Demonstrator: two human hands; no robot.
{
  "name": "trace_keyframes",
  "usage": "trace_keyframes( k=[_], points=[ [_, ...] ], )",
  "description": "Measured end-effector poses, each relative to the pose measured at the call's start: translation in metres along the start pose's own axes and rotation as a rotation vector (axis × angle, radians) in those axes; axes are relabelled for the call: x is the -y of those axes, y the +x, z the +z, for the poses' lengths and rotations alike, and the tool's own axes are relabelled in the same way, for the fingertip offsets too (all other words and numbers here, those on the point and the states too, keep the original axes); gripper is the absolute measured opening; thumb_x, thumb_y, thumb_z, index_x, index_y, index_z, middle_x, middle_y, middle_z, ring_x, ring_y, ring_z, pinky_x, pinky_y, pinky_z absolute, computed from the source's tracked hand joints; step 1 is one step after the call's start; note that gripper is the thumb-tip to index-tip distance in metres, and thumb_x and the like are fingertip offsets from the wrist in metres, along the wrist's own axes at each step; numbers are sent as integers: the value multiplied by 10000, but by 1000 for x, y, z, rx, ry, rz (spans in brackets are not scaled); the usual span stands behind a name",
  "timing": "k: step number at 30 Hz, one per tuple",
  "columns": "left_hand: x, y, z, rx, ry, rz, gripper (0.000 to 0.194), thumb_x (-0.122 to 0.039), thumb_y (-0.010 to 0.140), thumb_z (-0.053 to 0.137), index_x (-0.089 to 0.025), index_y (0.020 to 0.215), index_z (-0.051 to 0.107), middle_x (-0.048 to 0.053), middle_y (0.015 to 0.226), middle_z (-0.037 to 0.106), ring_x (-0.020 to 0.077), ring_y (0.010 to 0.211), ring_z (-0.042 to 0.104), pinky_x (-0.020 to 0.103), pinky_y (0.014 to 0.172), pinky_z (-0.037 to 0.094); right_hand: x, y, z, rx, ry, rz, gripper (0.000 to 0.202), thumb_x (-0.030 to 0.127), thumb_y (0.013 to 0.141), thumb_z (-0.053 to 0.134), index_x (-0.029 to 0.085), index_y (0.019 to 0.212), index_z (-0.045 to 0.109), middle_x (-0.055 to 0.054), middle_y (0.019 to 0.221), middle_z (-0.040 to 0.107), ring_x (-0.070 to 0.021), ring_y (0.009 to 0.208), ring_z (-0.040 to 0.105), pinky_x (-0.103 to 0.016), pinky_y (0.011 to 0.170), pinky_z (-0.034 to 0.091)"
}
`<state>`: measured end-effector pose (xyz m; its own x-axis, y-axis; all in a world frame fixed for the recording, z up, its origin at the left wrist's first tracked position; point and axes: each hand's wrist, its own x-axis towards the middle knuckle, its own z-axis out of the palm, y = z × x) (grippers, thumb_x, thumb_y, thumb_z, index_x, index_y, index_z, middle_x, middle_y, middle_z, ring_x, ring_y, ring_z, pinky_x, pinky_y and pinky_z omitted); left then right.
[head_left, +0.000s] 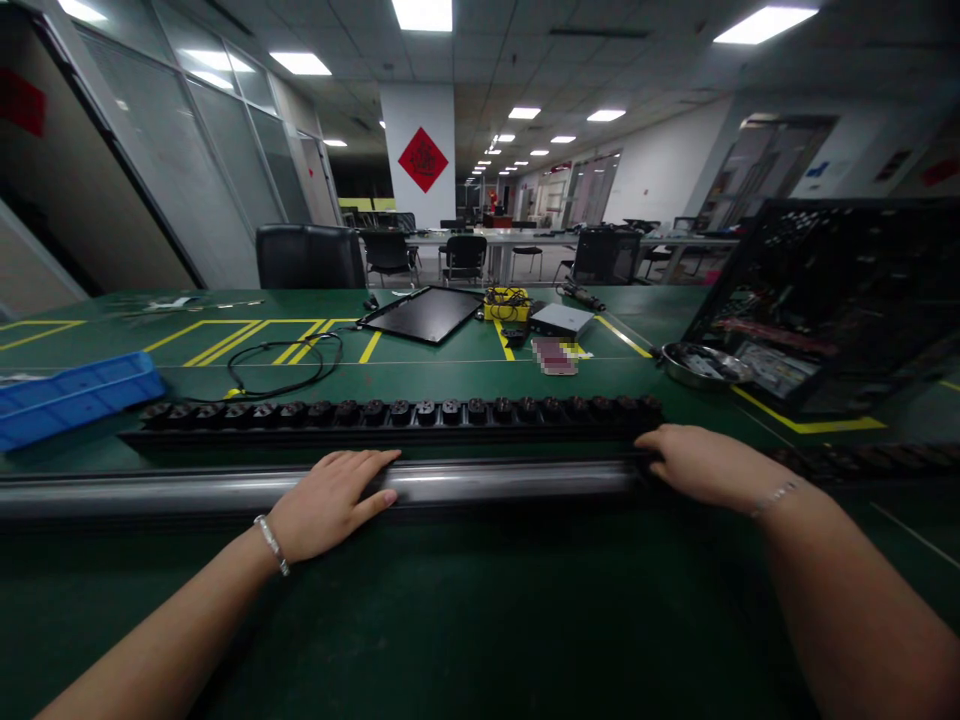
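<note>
A long silvery-grey metal bar with dark edges [480,482] lies across the green table. My left hand [330,503] rests on its middle part, fingers stretched out and thumb apart. At the bar's right end is my right hand [694,462], its thumb and fingers bent around the dark end, with the fingertips partly in shadow. Just beyond the bar, and parallel to it, lies a black strip with a row of several round sockets [397,415].
A blue tray [79,395] stands at the left, near a looped black cable [289,375]. Farther back are a black panel [426,315], a yellow box [506,303] and a grey box [561,320]. At right, a metal bowl [701,378] sits beside an open black case [817,300].
</note>
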<state>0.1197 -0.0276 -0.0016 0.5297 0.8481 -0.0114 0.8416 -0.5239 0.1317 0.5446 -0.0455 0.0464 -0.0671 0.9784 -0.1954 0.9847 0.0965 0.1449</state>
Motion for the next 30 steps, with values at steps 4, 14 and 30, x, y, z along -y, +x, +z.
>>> trace_keyframes(
  k=[4, 14, 30],
  points=[
    [-1, 0, 0, -14, 3, -9, 607, -554, 900, 284, -183, 1371, 377, 94, 1322, 521, 230, 1189, 487, 393, 1023, 331, 1, -3, 2, 36, -21, -24, 439, 47, 659, 455, 192, 993, 699, -110, 983, 646, -258, 906, 618, -367, 795, 467],
    [-6, -1, 13, -264, 98, 125, 497, -429, 899, 382, -155, 1311, 436, 115, 1407, 420, 242, 1287, 383, 420, 1072, 307, 100, -1, 14, -317, 405, -404, 332, 130, 781, 524, 166, 1100, 610, -83, 1131, 608, -204, 1067, 548, -355, 972, 415],
    [-68, 3, 14, -347, 263, 344, 439, -443, 908, 391, -256, 1293, 488, 37, 1267, 571, 240, 1183, 480, 468, 1104, 189, 138, 9, 53, -614, 300, -414, 377, 266, 897, 383, 122, 1185, 580, -116, 1219, 578, -228, 1121, 515, -430, 1008, 356]
  ],
)
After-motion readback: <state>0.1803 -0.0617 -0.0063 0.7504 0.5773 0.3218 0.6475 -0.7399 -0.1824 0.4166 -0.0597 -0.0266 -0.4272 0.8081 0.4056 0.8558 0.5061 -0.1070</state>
